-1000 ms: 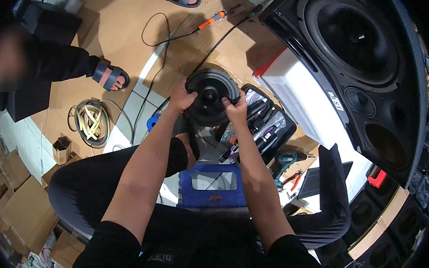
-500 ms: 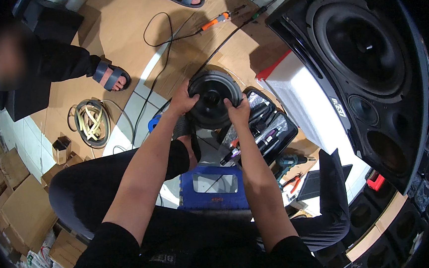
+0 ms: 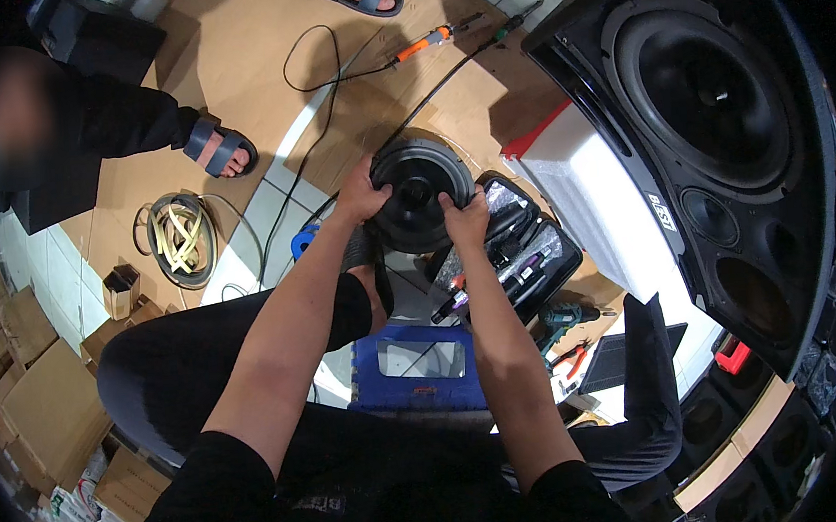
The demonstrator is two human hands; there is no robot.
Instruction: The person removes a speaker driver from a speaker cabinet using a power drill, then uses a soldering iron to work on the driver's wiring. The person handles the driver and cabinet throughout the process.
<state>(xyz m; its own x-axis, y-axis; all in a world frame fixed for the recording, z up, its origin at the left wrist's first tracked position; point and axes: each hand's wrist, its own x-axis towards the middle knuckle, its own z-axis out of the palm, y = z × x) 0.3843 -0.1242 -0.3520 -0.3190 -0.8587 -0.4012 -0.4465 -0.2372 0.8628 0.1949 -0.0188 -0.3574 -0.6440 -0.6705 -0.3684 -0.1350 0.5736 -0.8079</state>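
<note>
Between my two hands is a round black speaker driver (image 3: 420, 195), its cone facing up toward me. My left hand (image 3: 363, 195) grips the rim at its left side, thumb over the edge. On the opposite side my right hand (image 3: 466, 217) grips the lower right rim, thumb on top and fingers mostly hidden beneath. Just right of the driver lies an open black tool case (image 3: 556, 269) with tools and clear plastic wrap in it. A blue plastic stool (image 3: 418, 395) stands below, between my forearms.
A large black speaker cabinet (image 3: 709, 124) stands at the right beside white foam (image 3: 586, 172). Orange (image 3: 422, 43) and green-handled (image 3: 508, 27) corded tools lie on cardboard. A drill (image 3: 563, 319) and red pliers (image 3: 580, 356) are lower right. Coiled strips (image 3: 181, 241) and a person's sandaled foot (image 3: 221, 149) are left.
The view has shifted very slightly. Both hands keep the same grip on the speaker driver, with no other clear movement.
</note>
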